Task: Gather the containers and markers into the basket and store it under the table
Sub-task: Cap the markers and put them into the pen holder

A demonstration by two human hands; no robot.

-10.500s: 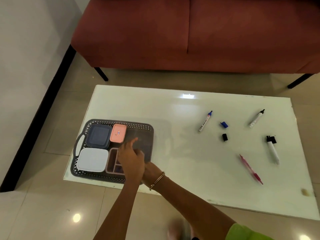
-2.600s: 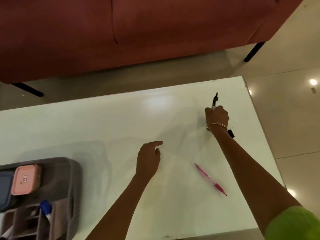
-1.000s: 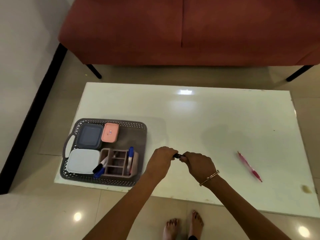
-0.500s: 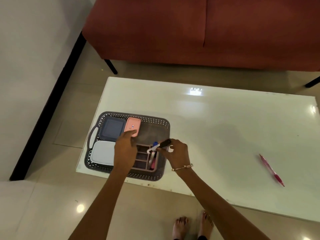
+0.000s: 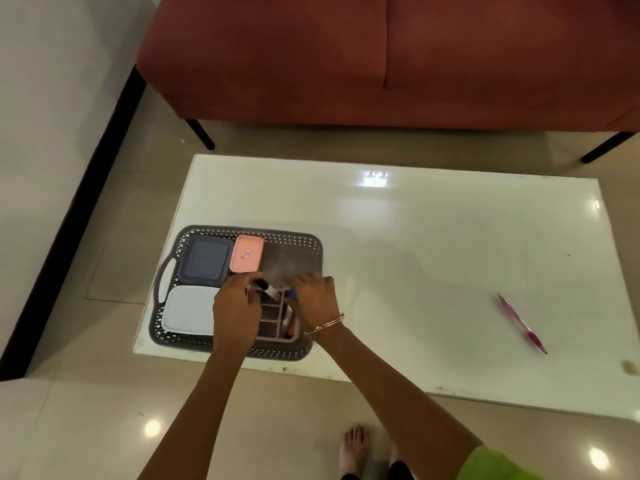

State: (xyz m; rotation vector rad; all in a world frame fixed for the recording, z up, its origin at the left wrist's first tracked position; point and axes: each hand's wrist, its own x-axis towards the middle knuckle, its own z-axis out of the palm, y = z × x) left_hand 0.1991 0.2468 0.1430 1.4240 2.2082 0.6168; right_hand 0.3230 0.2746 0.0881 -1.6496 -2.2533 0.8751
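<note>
Two hands over a grey basket on a white table.
Left hand pinches a black-capped marker; right hand, loosely curled and empty, hovers beside it.

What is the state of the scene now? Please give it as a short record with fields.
basket: grey perforated plastic basket stands on the white glossy table, near its left end
containers: dark blue square lidded box, pink rectangular lidded box and pale white lidded box, all in the basket
organiser: pink divided tray in the basket, with markers in it
left hand: over the tray, at a black-capped white marker
right hand: over the tray; grip unclear
left out: pink slim pen on the table, right side
</note>
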